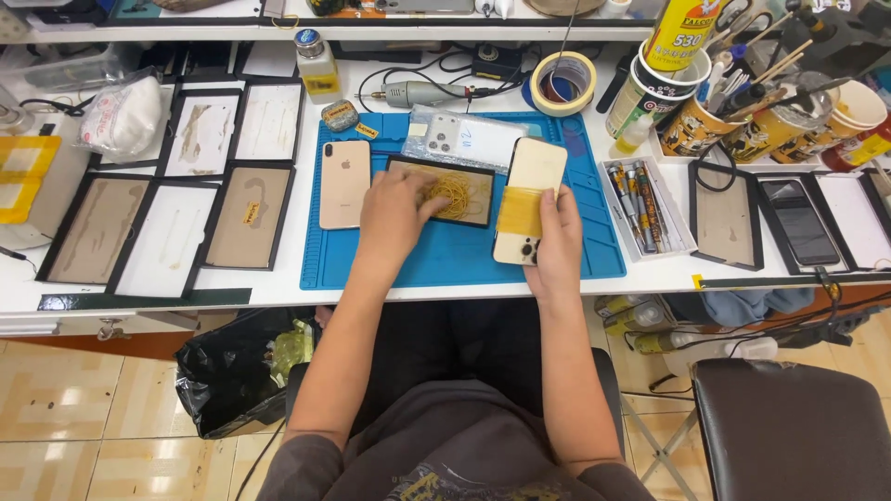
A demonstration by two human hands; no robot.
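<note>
matt blue rubbery mat [445,255], glossy gold phone back [344,184], rubber bands [452,193]

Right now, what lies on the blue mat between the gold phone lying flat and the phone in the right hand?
In the head view, a black tray of rubber bands lies there, with the left hand reaching into it.

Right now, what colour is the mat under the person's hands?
Blue. The work mat shows best in the head view, its only view, beneath both hands.
</note>
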